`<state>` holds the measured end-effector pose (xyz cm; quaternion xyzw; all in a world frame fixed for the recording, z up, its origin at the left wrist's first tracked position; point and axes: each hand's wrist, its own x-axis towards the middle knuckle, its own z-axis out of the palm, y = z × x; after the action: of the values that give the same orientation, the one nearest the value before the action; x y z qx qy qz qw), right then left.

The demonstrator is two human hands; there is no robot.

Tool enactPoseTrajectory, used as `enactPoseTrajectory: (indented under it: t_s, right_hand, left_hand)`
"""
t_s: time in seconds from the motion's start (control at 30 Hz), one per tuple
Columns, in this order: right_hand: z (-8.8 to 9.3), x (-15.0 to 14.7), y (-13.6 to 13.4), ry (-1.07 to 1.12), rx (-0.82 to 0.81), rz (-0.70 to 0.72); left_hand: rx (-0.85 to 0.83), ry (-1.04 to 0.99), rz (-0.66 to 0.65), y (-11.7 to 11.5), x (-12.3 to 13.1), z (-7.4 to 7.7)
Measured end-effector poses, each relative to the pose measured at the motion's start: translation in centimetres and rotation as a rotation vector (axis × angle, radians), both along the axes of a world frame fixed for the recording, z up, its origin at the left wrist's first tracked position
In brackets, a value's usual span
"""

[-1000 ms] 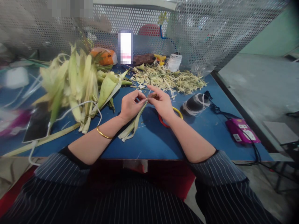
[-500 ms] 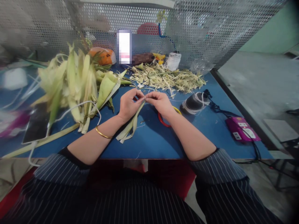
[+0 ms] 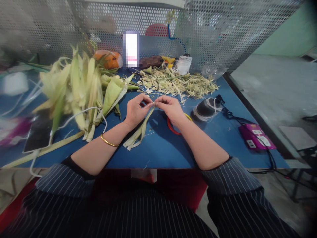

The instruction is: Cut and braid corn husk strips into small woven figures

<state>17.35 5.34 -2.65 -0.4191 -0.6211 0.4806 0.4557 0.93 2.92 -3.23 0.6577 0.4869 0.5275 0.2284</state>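
Over the middle of the blue table (image 3: 158,148), my left hand (image 3: 138,110) pinches the upper end of a pale green husk strip (image 3: 138,134), whose split tails hang toward the table's front edge. My right hand (image 3: 168,108) meets it fingertip to fingertip, closed in a pinch at the same end; a thin white thread (image 3: 184,106) runs from there toward a black spool (image 3: 204,110) wound with white thread on the right. What exactly the right fingertips grip is too small to tell. A red and yellow ring (image 3: 172,127) lies partly under my right wrist.
Large corn husks (image 3: 81,89) are heaped at the left, beside a phone (image 3: 38,134) with a white cable. Shredded husk pieces (image 3: 178,82) lie behind my hands. A magenta power socket (image 3: 257,136) with black cords sits at the right. A perforated metal screen (image 3: 153,19) stands behind.
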Motion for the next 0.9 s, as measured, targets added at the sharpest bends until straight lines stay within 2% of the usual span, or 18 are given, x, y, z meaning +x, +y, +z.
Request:
enactPoseTrajectory:
  t_s: [0.33, 0.6, 0.7, 0.8, 0.9]
  right_hand:
    - [-0.2, 0.1, 0.2, -0.056, 0.089, -0.056]
    - [-0.4, 0.1, 0.4, -0.040, 0.041, -0.100]
    - [-0.5, 0.6, 0.8, -0.107, 0.150, -0.192]
    - [-0.2, 0.9, 0.9, -0.144, 0.280, -0.270]
    - [0.4, 0.6, 0.3, -0.040, 0.228, -0.107]
  left_hand:
    - [-0.008, -0.034, -0.053, 0.4, -0.2, -0.4]
    - [-0.087, -0.080, -0.098, 1.0, -0.5, -0.7]
    - [-0.123, -0.081, -0.042, 1.5, -0.6, -1.1]
    - [-0.191, -0.109, 0.069, 2.0, -0.8, -1.7]
    - [-0.270, -0.147, 0.140, 2.2, -0.7, -2.0]
